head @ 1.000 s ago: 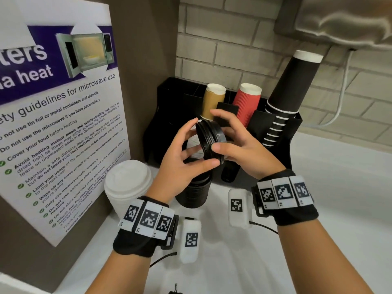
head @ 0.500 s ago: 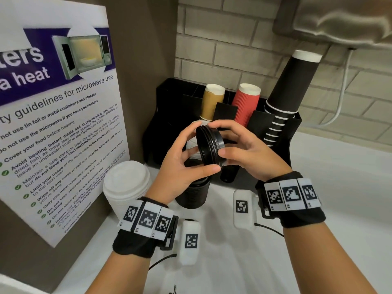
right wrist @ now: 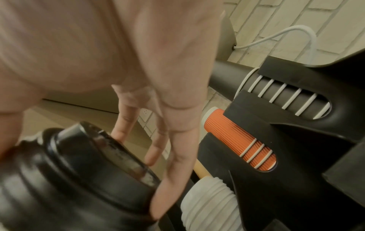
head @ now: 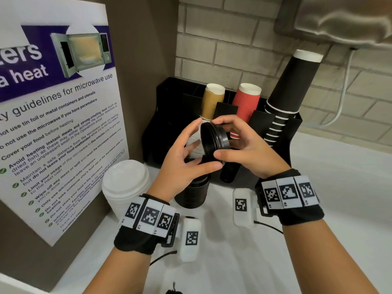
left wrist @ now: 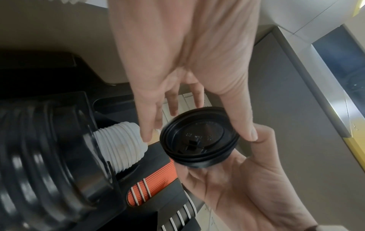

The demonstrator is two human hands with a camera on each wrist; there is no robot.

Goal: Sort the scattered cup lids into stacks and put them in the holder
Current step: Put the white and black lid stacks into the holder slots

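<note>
Both hands hold a short stack of black lids on edge above the worktop, before the black holder: left hand steadying, right hand pinching the rim. Best to square the edges, then slide the stack straight into a slot

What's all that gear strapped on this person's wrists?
Both forearms are bare. The left wrist and right wrist each wear a black fabric band carrying white tiles printed with black square codes. A white tagged box hangs beside each band, trailing a thin black cable.
</note>
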